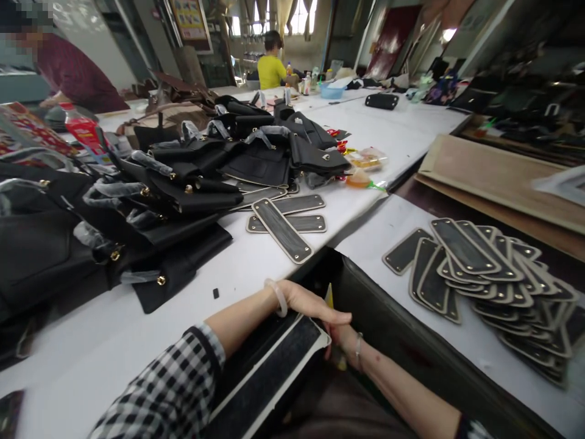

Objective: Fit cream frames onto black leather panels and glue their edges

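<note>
My left hand [311, 303] bends over the upper end of a long black panel [269, 372] with a pale, ragged-looking border. Its thumb stretches to the right, and the curled fingers are mostly hidden behind the panel's corner. Right beside it, touching or nearly so, my right hand [342, 340] is closed, its fingers largely covered by the left. A yellow pointed piece [329, 296] sticks up behind the hands, and more yellow shows below the right hand; I cannot tell what it belongs to. Both hands are over a dark recess between the white tabletops.
Black handbags [183, 177] with plastic-wrapped handles are heaped on the left table. Several black studded panels [283, 231] lie in front of them. A larger pile of such panels [493, 274] stands at right, near brown board [493, 183]. Two people work farther back.
</note>
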The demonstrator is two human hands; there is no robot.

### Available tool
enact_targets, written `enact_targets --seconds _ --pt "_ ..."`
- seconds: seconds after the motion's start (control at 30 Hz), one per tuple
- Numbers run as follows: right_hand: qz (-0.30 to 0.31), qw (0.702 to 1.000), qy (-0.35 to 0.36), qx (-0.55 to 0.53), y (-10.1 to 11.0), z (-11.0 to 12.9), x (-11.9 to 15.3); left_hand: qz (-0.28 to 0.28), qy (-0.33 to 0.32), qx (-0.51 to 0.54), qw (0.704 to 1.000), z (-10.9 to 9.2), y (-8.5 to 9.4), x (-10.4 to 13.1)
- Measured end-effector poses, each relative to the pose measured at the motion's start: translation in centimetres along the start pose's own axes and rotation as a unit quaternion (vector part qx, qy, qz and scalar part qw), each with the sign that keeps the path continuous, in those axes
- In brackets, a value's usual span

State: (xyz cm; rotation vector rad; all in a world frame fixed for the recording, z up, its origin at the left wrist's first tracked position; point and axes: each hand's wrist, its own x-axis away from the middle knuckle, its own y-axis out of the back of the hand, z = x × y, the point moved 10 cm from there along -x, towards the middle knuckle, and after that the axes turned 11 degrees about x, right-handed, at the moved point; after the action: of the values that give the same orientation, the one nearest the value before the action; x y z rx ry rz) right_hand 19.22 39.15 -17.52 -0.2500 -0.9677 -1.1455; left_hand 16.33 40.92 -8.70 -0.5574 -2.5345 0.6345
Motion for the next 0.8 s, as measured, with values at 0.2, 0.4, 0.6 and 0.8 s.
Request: enact_targets --seconds 0.2,0.4,0.6,0.8 --pt "-0.087 0.996 0.013 0.031 9.9 -4.3 7.0 -0.010 0.012 0.027 1.000 0.9 0.3 0.1" --pt "0.117 0.991 -0.031 0.056 6.3 -1.7 12.1 -0.015 0.018 0.043 0.999 0.7 0.3 0.1" --pt "0.138 0.986 0.004 0.095 2.6 1.4 10.1 -0.077 0.021 0.057 0.995 1.2 1.2 0.3" --pt "0.149 0.983 -0.026 0.109 2.3 1.9 9.6 -0.158 0.016 -0.016 0.987 1.6 2.8 1.4"
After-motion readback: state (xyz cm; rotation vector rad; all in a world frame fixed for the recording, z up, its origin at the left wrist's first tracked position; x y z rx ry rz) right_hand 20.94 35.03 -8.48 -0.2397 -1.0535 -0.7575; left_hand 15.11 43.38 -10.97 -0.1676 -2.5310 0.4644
